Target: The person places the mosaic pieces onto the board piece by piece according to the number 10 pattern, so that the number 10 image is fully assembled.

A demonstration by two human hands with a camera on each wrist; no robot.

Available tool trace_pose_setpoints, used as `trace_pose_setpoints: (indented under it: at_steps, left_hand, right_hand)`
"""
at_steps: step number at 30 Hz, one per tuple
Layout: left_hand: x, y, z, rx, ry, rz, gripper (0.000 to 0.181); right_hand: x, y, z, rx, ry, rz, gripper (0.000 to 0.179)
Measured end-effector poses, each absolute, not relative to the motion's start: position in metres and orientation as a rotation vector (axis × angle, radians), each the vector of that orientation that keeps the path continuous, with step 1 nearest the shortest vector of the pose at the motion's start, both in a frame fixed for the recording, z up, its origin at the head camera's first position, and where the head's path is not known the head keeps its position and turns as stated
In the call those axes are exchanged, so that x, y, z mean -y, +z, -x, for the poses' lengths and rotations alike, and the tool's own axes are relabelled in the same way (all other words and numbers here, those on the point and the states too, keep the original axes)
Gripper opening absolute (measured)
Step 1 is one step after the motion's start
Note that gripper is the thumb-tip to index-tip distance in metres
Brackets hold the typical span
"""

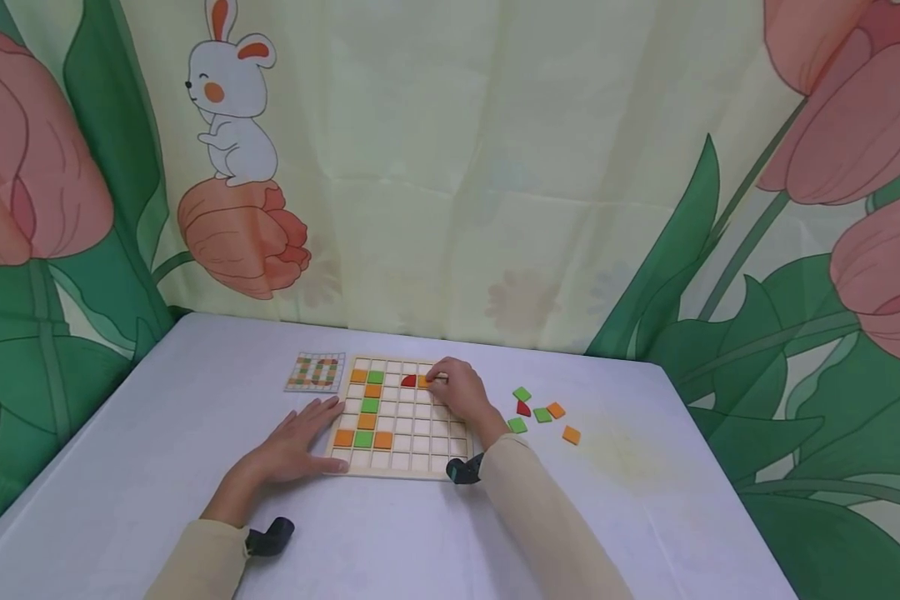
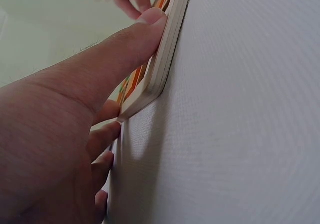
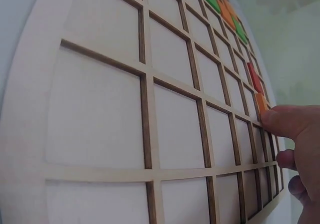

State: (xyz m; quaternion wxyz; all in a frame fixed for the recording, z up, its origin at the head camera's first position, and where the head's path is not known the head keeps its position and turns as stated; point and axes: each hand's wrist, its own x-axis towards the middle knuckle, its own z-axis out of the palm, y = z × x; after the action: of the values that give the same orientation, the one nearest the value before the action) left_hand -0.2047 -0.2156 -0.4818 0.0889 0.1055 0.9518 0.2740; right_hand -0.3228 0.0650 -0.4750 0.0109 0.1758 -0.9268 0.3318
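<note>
A wooden grid board [image 1: 412,475] lies on the table, with several orange and green square tiles [image 1: 371,406] in its left columns. A red rounded tile [image 1: 409,381] sits in the top row. Right beside it is an orange tile [image 3: 261,104], pinched at its edge by my right hand [image 1: 459,390]; the other fingers curl over the cells in the right wrist view. My left hand [image 1: 297,442] rests at the board's left side, fingers spread. In the left wrist view its thumb [image 2: 152,21] lies on the front rim and the fingertips touch the side.
A printed pattern card [image 1: 315,372] lies at the board's upper left. Right of the board are scattered loose tiles: green [image 1: 522,393], orange [image 1: 572,435] and one red [image 1: 523,408]. A floral curtain [image 1: 450,167] hangs behind the white-covered table [image 1: 390,542].
</note>
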Motion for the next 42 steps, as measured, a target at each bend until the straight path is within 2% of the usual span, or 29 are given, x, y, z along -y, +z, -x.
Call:
trace_pose_setpoints:
  at_steps: [12,17,25,32,42]
  left_hand:
    - [0.211,-0.482,0.208,-2.823,0.812,-0.347,0.101]
    - [0.209,-0.482,0.209,-2.829,0.796,-0.346,0.101]
    - [0.207,-0.483,0.21,-2.826,0.776,-0.338,0.102]
    - [0.207,-0.481,0.207,-2.821,0.783,-0.321,0.103]
    - [0.211,-0.479,0.204,-2.826,0.793,-0.313,0.103]
  right_hand:
    - [-0.064,-0.476,0.32,2.907,1.018,-0.413,0.005]
    - [-0.068,-0.477,0.316,2.892,1.032,-0.436,0.003]
    - [-0.085,-0.482,0.311,2.881,1.148,-0.392,0.019]
    - [-0.102,-0.48,0.301,2.873,1.211,-0.33,0.021]
    - [-0.128,-0.476,0.291,2.931,1.195,-0.074,0.021]
